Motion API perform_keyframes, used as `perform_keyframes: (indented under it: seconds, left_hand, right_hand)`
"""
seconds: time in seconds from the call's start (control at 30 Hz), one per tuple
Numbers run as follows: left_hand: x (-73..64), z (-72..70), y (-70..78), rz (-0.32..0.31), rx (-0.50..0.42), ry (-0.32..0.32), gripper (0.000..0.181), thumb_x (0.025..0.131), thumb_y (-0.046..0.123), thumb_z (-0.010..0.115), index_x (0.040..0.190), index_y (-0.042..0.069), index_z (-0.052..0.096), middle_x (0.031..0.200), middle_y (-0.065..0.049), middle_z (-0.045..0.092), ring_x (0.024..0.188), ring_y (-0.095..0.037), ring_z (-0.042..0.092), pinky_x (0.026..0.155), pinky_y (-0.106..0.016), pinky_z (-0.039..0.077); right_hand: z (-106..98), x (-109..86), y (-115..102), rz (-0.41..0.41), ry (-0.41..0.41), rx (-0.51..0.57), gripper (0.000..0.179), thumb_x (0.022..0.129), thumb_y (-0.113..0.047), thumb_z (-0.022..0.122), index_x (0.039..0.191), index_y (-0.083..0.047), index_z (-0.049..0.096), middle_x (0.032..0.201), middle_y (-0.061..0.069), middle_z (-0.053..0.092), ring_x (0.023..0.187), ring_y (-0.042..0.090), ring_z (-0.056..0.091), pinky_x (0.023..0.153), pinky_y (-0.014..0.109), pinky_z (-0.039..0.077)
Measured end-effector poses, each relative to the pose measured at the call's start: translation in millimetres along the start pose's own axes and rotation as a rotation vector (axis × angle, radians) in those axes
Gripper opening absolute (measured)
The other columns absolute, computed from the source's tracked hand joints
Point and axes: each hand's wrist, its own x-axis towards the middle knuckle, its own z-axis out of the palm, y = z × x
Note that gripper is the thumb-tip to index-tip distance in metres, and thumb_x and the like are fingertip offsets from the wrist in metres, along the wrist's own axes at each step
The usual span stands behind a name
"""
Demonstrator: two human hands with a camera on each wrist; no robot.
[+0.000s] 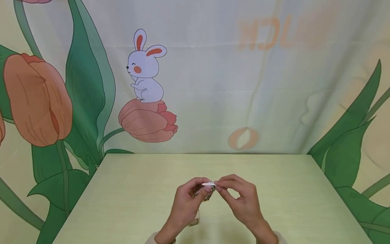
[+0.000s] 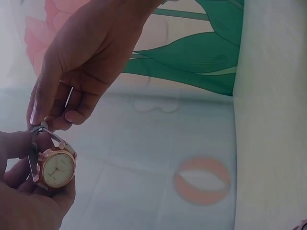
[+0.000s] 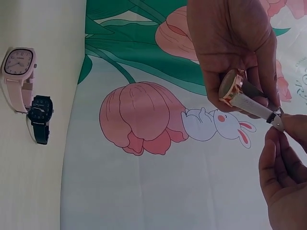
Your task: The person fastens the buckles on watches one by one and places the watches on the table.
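Observation:
My left hand [image 1: 185, 203] holds a wristwatch [image 2: 58, 169] with a rose-gold case, a pale round dial and a whitish strap. The strap is bent into a loop, and its dial shows plainly in the left wrist view. At the buckle end of the strap [image 3: 255, 106], the thumb and forefinger of my right hand [image 1: 242, 196] pinch the tip. A dark band or keeper crosses the strap just before those fingertips. Both hands are raised over the table, close together, and hide much of the watch in the head view.
On the pale table [image 1: 122, 196] lie a pink square watch [image 3: 19, 67] and a smaller black watch [image 3: 40, 111], side by side. Part of a watch [image 1: 195, 221] shows beside my left wrist. Behind the table hangs a curtain [image 1: 201, 84] printed with tulips and a rabbit.

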Motion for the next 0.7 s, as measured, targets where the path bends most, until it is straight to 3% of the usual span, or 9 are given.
perform_keyframes:
  seconds: [0.27, 0.53, 0.7]
  left_hand:
    - [-0.3, 0.7, 1.3, -0.003, -0.019, 0.006, 0.022, 0.096, 0.019, 0.064, 0.109, 0.002, 0.067, 0.103, -0.020, 0.069, 0.084, -0.010, 0.064, 0.072, -0.023, 0.056]
    - [0.1, 1.3, 0.2, -0.004, -0.016, 0.009, 0.021, 0.096, 0.019, 0.064, 0.108, 0.002, 0.067, 0.102, -0.019, 0.068, 0.083, -0.009, 0.064, 0.072, -0.023, 0.056]
    - [1.3, 1.7, 0.2, -0.019, -0.033, 0.020, 0.021, 0.095, 0.019, 0.065, 0.108, 0.003, 0.067, 0.103, -0.018, 0.068, 0.085, -0.010, 0.065, 0.074, -0.024, 0.057]
  right_hand:
    - [3.0, -2.9, -0.9, 0.074, 0.023, 0.002, 0.032, 0.077, 0.011, 0.076, 0.101, -0.009, 0.071, 0.087, 0.006, 0.071, 0.076, 0.009, 0.064, 0.073, 0.018, 0.055]
    - [4.8, -5.2, 1.3, 0.035, 0.034, 0.004, 0.031, 0.074, 0.015, 0.076, 0.095, -0.007, 0.075, 0.087, 0.008, 0.072, 0.081, 0.012, 0.068, 0.074, 0.017, 0.054]
    - [5.9, -5.2, 1.8, 0.042, 0.031, 0.009, 0.033, 0.074, 0.015, 0.075, 0.100, -0.006, 0.074, 0.088, 0.008, 0.071, 0.080, 0.012, 0.067, 0.075, 0.018, 0.055]
